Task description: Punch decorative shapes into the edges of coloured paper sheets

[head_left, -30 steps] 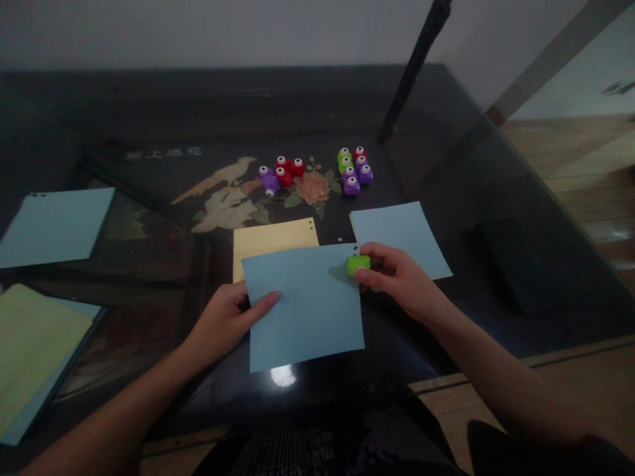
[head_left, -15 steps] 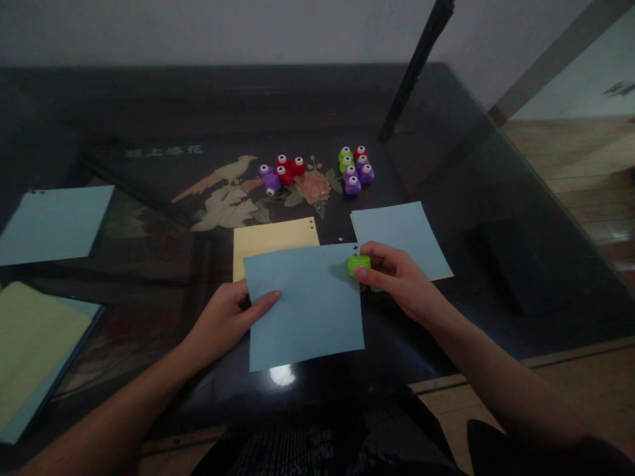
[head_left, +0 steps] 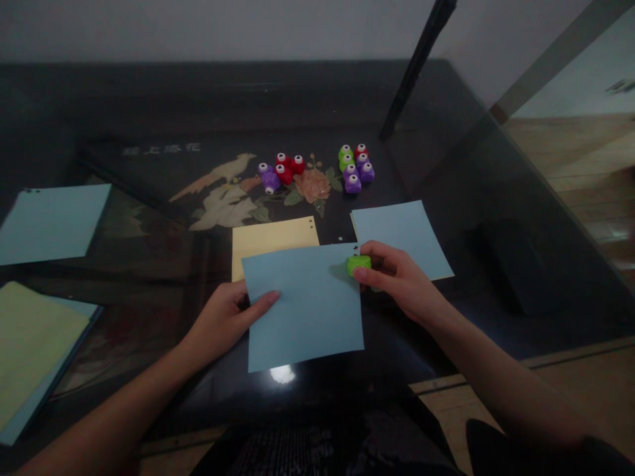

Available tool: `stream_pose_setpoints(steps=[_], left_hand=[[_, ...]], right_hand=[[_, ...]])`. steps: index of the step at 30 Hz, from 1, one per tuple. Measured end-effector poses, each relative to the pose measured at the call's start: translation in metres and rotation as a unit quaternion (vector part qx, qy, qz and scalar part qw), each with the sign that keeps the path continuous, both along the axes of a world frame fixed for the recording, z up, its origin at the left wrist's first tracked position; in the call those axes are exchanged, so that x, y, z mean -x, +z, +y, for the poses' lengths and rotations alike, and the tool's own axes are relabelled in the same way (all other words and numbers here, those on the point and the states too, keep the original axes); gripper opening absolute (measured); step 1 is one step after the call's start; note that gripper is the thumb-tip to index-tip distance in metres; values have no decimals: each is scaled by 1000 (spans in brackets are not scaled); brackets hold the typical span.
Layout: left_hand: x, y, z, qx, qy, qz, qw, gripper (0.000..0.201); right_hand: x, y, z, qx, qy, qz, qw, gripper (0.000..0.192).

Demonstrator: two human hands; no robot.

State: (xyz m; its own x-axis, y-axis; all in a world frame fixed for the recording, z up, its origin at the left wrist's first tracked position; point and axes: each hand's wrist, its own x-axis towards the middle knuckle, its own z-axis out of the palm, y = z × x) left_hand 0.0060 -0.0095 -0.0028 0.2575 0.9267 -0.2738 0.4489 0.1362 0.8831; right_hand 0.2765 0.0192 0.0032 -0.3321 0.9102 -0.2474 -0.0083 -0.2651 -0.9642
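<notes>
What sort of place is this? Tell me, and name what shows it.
Probably a room in a home, used for paper craft. The dark glass-topped table has an inlaid bird-and-flower picture, a wood floor lies beyond, and small coloured paper punches sit near the blue sheet in hand.

My view is dim and murky, colours muted. Daylight comes from the right, where the floor [head_left: 570, 152] glows pale. A small white glare spot [head_left: 282, 374] sits on the glossy dark surface [head_left: 149, 99] below my blue sheet [head_left: 302, 304]. Far edges look soft, corners bowed.
</notes>
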Motion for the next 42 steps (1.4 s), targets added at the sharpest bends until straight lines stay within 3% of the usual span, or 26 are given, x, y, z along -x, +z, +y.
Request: stream_pose_setpoints(steps=[18, 42], left_hand=[[-1, 1, -1, 8, 3, 6, 1000, 20], [-3, -2, 3, -1, 2, 15, 1000, 22]], right_hand=[[0, 3, 1, -9, 16, -15, 1000, 22], [2, -10, 8, -15, 7, -33, 999, 25]])
